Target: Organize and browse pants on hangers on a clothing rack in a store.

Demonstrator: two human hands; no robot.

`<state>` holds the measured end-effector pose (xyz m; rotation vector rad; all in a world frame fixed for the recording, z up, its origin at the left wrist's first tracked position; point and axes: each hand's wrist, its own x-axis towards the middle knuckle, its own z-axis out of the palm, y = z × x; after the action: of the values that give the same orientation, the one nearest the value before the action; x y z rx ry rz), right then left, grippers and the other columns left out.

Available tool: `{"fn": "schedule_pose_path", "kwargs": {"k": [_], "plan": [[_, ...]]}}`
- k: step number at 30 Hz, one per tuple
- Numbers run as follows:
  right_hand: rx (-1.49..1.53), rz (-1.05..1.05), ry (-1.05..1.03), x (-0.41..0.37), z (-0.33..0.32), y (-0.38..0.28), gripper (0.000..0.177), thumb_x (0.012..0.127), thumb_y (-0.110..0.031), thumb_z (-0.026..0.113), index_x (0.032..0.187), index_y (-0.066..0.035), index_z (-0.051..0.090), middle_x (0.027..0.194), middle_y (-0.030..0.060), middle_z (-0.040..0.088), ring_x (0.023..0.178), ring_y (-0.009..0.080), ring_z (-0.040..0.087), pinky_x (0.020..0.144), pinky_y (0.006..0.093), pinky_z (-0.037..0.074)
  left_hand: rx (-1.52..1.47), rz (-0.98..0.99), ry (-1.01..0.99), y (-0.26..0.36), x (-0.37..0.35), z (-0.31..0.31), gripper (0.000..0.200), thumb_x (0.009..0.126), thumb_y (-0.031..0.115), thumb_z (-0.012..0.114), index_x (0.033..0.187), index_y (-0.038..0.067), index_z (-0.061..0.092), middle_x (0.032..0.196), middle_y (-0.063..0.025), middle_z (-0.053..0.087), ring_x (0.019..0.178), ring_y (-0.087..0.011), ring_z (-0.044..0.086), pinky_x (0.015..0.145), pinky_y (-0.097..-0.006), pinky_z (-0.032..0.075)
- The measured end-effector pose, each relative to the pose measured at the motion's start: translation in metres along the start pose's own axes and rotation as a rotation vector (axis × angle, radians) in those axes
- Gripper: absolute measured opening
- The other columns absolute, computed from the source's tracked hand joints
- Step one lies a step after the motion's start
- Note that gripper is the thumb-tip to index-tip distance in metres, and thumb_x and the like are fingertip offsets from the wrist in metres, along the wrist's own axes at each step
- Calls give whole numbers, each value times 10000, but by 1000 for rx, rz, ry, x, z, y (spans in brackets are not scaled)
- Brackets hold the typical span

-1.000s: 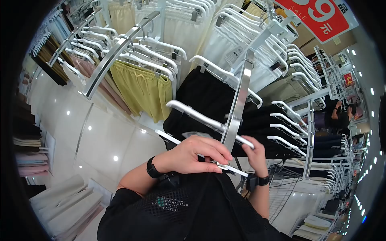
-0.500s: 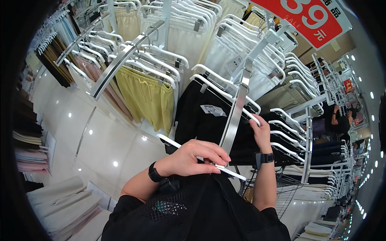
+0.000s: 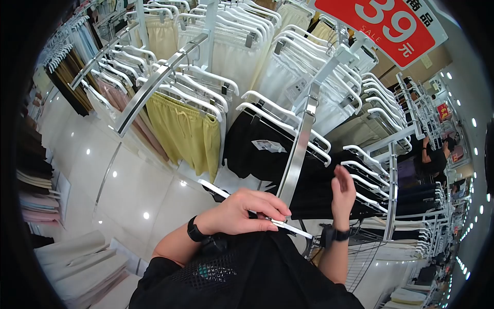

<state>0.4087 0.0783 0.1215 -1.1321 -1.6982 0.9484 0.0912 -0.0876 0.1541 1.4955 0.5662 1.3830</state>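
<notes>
My left hand (image 3: 244, 210) is closed on a white clothes hanger (image 3: 294, 228), its fingers right at the front end of the metal rail (image 3: 300, 154). The garment below that hanger is mostly hidden by my hand and black top. To the right of the rail, my right hand (image 3: 343, 198) is raised with its fingers up, holding nothing. It is nearest to the white hangers (image 3: 368, 180) of dark clothes on the right. Farther along the rail hang black trousers (image 3: 244, 147) with a paper tag (image 3: 268, 146), on white hangers.
Yellow-green drawstring shorts (image 3: 182, 136) hang on another rail (image 3: 154, 85) to the left. White trousers fill the back. A red sale sign (image 3: 383, 31) hangs at upper right. A wire cart (image 3: 360, 257) stands by my right forearm. Folded clothes (image 3: 85, 268) are stacked lower left.
My right hand has let go of a hanger on the rail and drawn back toward me, fingers lifted. My left hand keeps its hold on the hanger at the rail's end.
</notes>
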Motion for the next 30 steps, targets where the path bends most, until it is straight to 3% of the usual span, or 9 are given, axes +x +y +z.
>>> {"fn": "schedule_pose_path", "kwargs": {"k": [1,4,7,17,18,23,25,27,30], "plan": [[59,35,-73,-17,-5,-14,424,1019,-46,648,1430,35,583,1414,149,641,1280,231,637,1120,360,483,0,3,-5,0,1,-1,213,865,-16,824,1073,20,794,1202,-167,758,997,-215,751,725,-268,577],[28,109,-504,-52,-11,-45,482,931,-281,799,1294,17,691,1282,121,707,1208,233,670,1056,367,515,49,9,-32,1,3,-3,216,860,-3,831,1072,26,796,1196,-161,763,966,-201,756,706,-262,574],[-32,140,-717,-74,-1,-59,393,864,-104,827,1232,-2,734,1270,135,731,1195,269,685,1050,376,519,64,6,-43,3,4,-3,207,886,21,809,1092,17,787,1212,-120,756,938,-172,741,713,-256,572],[-34,133,-769,-95,13,-63,298,891,-97,805,1168,2,754,1225,126,759,1154,256,709,1021,376,536,186,59,-59,12,8,-2,251,885,51,814,1134,41,789,1234,-124,747,997,-235,754,806,-318,599],[-19,191,-631,-94,17,-60,248,919,-78,779,1151,5,760,1163,132,773,1062,235,733,927,336,565,270,88,-58,19,10,-2,254,883,58,816,1136,52,791,1249,-125,741,1007,-250,753,826,-327,597],[-149,32,-493,-73,25,-52,175,950,-67,744,1105,9,772,1044,116,783,893,201,740,787,303,568,577,106,-40,35,10,-8,293,818,175,871,1096,112,803,1383,-130,685,1059,-269,724,826,-343,593],[-209,23,-407,-52,31,-53,160,956,-79,739,1087,8,769,1002,115,777,851,201,733,762,302,561,786,159,56,37,12,-6,374,747,302,911,1087,182,812,1505,-138,595,1299,-379,595,987,-423,547],[-285,-31,-293,-40,35,-47,154,953,-88,739,1069,11,761,931,132,763,811,219,725,739,305,548,972,135,100,51,11,-5,387,740,329,911,1091,200,814,1534,-140,566,1392,-418,523,1044,-451,517],[-316,-45,-235,-19,38,-44,147,957,-91,737,1057,14,760,910,141,757,769,226,709,714,313,535,895,169,45,37,11,-8,409,755,324,905,1110,151,798,1455,-115,636,1370,-366,574,1046,-442,532]]}}
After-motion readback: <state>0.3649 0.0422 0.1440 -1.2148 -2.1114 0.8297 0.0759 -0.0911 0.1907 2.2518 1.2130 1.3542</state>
